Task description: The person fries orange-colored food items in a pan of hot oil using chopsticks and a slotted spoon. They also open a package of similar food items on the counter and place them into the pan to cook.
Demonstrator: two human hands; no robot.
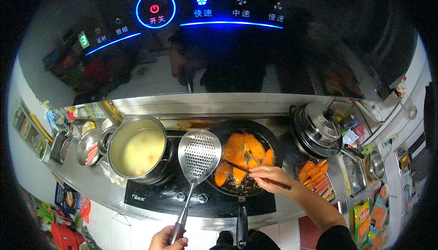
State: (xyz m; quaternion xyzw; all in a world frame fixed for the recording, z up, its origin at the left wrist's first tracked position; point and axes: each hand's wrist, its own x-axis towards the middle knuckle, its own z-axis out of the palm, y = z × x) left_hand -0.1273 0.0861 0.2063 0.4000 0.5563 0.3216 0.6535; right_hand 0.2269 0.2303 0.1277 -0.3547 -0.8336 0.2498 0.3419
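My left hand point(169, 239) grips the dark handle of a perforated metal skimmer point(199, 154), its broad head raised between the pot and the pan. In my right hand point(272, 178) is a pair of dark chopsticks point(236, 166), their tips among orange-coated pieces of food point(244, 147) frying in bubbling oil. The food lies in a black frying pan point(215, 181) on the right side of the black gas stove point(157, 198). The pan's handle points toward me. Whether the chopstick tips pinch a piece, I cannot tell.
Left of the skimmer stands a steel pot point(113, 168) of pale yellow liquid. A metal bowl point(82, 151) holds pink sausages. At right are a tray of fried pieces and sausages point(316, 180) and a glass-lidded pan point(318, 127). The lit range hood point(219, 68) overhangs the stove.
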